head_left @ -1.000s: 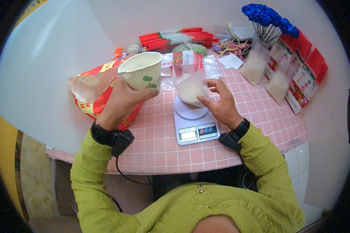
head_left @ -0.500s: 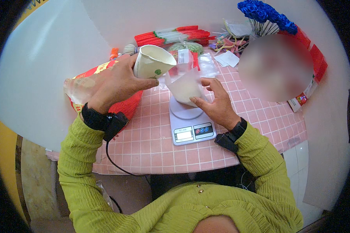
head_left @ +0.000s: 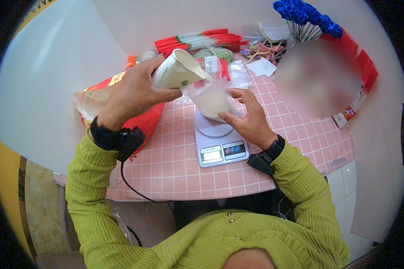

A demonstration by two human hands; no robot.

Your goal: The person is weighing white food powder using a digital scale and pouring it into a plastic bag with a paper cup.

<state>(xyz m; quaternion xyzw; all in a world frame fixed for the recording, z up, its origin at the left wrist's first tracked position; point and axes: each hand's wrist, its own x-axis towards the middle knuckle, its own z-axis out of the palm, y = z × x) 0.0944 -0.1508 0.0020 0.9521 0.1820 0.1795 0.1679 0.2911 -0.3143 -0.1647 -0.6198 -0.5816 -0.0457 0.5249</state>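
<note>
My left grip is clamped around a paper cup, which I hold tipped to the right, above the worktop. Pale, loose contents show at its lowered lip, right by the mouth of a clear bag. The bag stands tilted on the round platform of a white kitchen scale, and pale, fine-looking stuff fills its lower part. My right grip has it between thumb and fingers at its right side, thumb low, fingers higher up.

As for markings, the cup carries a green leaf print and small green lettering along its side. The scale has a lit display whose reading I can't make out, with red and blue buttons beside it. Behind my left grip lies a red sack with yellow panels, partly covered by my forearm. Beyond the clear bag, a red-and-white packet has a pale label, too small to read, and behind that a clear bag of green pieces lies near the wall.
</note>
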